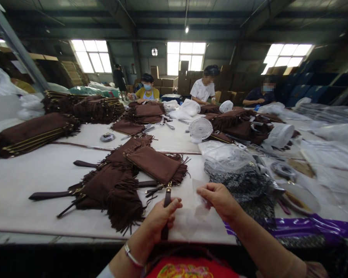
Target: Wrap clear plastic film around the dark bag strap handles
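My left hand (161, 219) is closed around a dark brown strap (166, 200) that runs from the metal clasp of a brown fringed suede bag (158, 165) lying just beyond it on the white table (31, 173). My right hand (219, 200) pinches a small clear plastic sheet (197, 210) next to the strap. More fringed brown bags (110, 189) lie in a loose heap to the left of my hands, with loose straps sticking out.
Stacks of brown bags (34, 131) line the left and far side. A small white fan (200, 129) stands mid-table, clear plastic bags (224, 154) and patterned fabric (240, 183) lie right. A tape roll (107, 137) sits left of centre. Three seated people work across the table.
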Demonstrator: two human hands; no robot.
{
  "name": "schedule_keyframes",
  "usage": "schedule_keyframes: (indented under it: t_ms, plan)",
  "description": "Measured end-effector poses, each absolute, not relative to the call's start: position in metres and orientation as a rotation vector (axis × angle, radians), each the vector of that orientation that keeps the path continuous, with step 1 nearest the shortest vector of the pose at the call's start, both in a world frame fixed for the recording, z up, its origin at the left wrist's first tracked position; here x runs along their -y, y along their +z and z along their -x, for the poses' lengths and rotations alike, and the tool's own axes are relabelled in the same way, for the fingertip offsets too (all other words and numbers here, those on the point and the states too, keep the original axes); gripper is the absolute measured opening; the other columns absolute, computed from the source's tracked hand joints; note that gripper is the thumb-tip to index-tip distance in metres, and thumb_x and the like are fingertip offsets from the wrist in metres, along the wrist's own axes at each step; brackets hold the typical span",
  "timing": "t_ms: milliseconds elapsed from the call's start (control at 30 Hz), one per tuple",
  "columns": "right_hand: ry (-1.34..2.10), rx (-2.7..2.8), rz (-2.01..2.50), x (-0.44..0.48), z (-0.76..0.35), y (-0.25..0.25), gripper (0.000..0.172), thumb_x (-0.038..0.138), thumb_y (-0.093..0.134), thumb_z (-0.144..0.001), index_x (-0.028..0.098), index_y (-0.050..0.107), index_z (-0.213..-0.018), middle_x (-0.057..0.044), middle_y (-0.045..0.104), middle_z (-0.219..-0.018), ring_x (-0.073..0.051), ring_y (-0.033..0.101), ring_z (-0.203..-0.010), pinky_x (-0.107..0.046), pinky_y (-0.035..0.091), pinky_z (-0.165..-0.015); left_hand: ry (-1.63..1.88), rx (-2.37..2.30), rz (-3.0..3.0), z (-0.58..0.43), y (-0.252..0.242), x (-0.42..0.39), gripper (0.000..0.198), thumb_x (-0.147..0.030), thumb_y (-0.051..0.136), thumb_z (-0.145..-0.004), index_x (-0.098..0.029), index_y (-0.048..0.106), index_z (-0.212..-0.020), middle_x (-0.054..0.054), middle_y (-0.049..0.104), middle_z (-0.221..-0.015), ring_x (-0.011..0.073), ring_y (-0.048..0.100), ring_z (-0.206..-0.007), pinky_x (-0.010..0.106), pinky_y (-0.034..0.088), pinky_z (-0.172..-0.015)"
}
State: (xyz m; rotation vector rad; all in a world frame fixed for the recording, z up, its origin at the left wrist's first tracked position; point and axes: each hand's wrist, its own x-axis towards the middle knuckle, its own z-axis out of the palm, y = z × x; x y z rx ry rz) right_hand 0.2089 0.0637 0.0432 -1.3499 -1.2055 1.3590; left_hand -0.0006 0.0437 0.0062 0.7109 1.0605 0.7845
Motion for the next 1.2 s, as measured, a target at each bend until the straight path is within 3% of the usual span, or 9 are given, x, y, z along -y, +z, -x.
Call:
schedule_keyframes:
  t_ms: [67, 167, 267, 367, 533, 667, 867, 1200]
  plan:
    - [1.409, 1.276, 1.375, -0.056, -0.198, 0.037, 0.038, 0.046, 0.072, -0.068, 0.014, 0.056, -0.056, 0.004, 0.049, -0.048, -0.007, 0.039, -0.044, -0.021, 0.032, -0.043, 0.819, -0.983, -0.700, 0.000, 0.009, -0.045, 0.054, -0.053, 0.077, -0.067, -0.015, 0.058, -0.100, 0.001, 0.058, -0.084, 0.0014, 0.033, -0.046, 0.018, 0.023, -0.042]
    - [1.469, 1.377, 1.385, -0.048, -0.184, 0.028, 0.037, 0.046, 0.070, -0.070, 0.014, 0.055, -0.057, 0.004, 0.048, -0.050, -0.007, 0.038, -0.047, -0.021, 0.031, -0.045, 0.864, -0.950, -0.720, -0.005, 0.008, -0.044, 0.044, -0.046, 0.079, -0.065, -0.015, 0.054, -0.083, -0.007, 0.043, -0.057, 0.0035, 0.032, -0.043, 0.019, 0.022, -0.042]
    - [1.529, 1.417, 1.366, -0.045, -0.178, 0.022, 0.037, 0.048, 0.068, -0.072, 0.014, 0.058, -0.062, 0.004, 0.048, -0.052, -0.007, 0.038, -0.048, -0.021, 0.030, -0.046, 0.915, -0.969, -0.695, -0.009, 0.003, -0.042, 0.042, -0.040, 0.080, -0.062, -0.017, 0.049, -0.076, -0.009, 0.037, -0.050, 0.0042, 0.031, -0.042, 0.019, 0.022, -0.042]
    - [1.548, 1.377, 1.347, -0.044, -0.179, 0.021, 0.038, 0.050, 0.067, -0.071, 0.014, 0.059, -0.063, 0.004, 0.049, -0.052, -0.008, 0.038, -0.049, -0.022, 0.029, -0.048, 0.902, -0.984, -0.667, -0.010, 0.000, -0.040, 0.041, -0.039, 0.080, -0.062, -0.017, 0.048, -0.076, -0.008, 0.042, -0.054, 0.0037, 0.033, -0.043, 0.018, 0.024, -0.042]
    - [1.446, 1.419, 1.417, -0.039, -0.185, 0.020, 0.036, 0.048, 0.068, -0.069, 0.014, 0.059, -0.059, 0.004, 0.049, -0.050, -0.008, 0.038, -0.048, -0.022, 0.029, -0.049, 0.824, -0.955, -0.544, 0.000, 0.001, -0.029, 0.041, -0.052, 0.067, -0.075, -0.014, 0.056, -0.088, 0.001, 0.057, -0.072, 0.0079, 0.049, -0.052, 0.020, 0.037, -0.047]
    - [1.470, 1.426, 1.508, -0.028, -0.193, 0.015, 0.034, 0.047, 0.067, -0.068, 0.016, 0.057, -0.057, 0.003, 0.050, -0.048, -0.009, 0.039, -0.046, -0.023, 0.029, -0.047, 0.700, -0.842, -0.537, 0.017, 0.007, -0.016, 0.035, -0.040, 0.075, -0.072, -0.012, 0.064, -0.089, 0.005, 0.062, -0.076, 0.0115, 0.058, -0.063, 0.023, 0.046, -0.059]
    - [1.417, 1.556, 1.540, -0.009, -0.196, 0.004, 0.027, 0.041, 0.064, -0.071, 0.016, 0.061, -0.061, 0.002, 0.057, -0.055, -0.011, 0.046, -0.053, -0.023, 0.035, -0.051, 0.741, -0.897, -0.712, 0.025, 0.017, -0.024, 0.041, -0.031, 0.084, -0.062, -0.013, 0.070, -0.097, 0.007, 0.068, -0.083, 0.0135, 0.062, -0.066, 0.022, 0.044, -0.059]
    - [1.328, 1.584, 1.565, 0.000, -0.190, 0.012, 0.027, 0.039, 0.062, -0.071, 0.016, 0.059, -0.058, 0.001, 0.055, -0.054, -0.012, 0.046, -0.054, -0.023, 0.035, -0.051, 0.975, -1.024, -1.001, -0.004, 0.020, -0.034, 0.027, -0.029, 0.077, -0.069, -0.013, 0.074, -0.090, 0.008, 0.072, -0.085, 0.0172, 0.062, -0.074, 0.027, 0.047, -0.067]
